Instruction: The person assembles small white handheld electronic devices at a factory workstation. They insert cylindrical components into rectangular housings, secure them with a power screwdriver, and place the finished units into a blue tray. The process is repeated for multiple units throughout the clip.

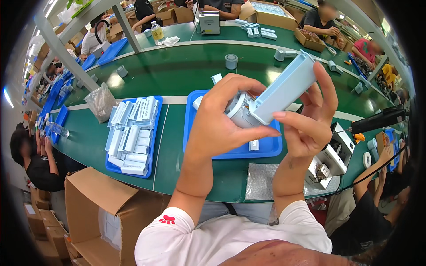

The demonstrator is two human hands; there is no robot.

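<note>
Above the bench, my left hand (208, 126) curls its fingers and thumb around a round grey-blue housing (242, 117), covering much of it. Angled up and to the right from that housing is a long light-blue trough-shaped shell (286, 88), touching it at the lower end. My right hand (313, 117) grips the shell between thumb and fingers along its right side. Whether the two pieces are joined cannot be made out. Beneath both hands lies a blue tray (188, 133) holding a few pale parts, partly hidden by my left hand.
A second blue tray (156, 133) of labelled pale pieces (132, 138) lies left, beside a clear plastic bag (101, 103). A black power screwdriver (377, 119), white fixture (335, 157) and bubble wrap (259, 182) are at right. An opened carton (100, 195) stands lower left. Co-workers sit around.
</note>
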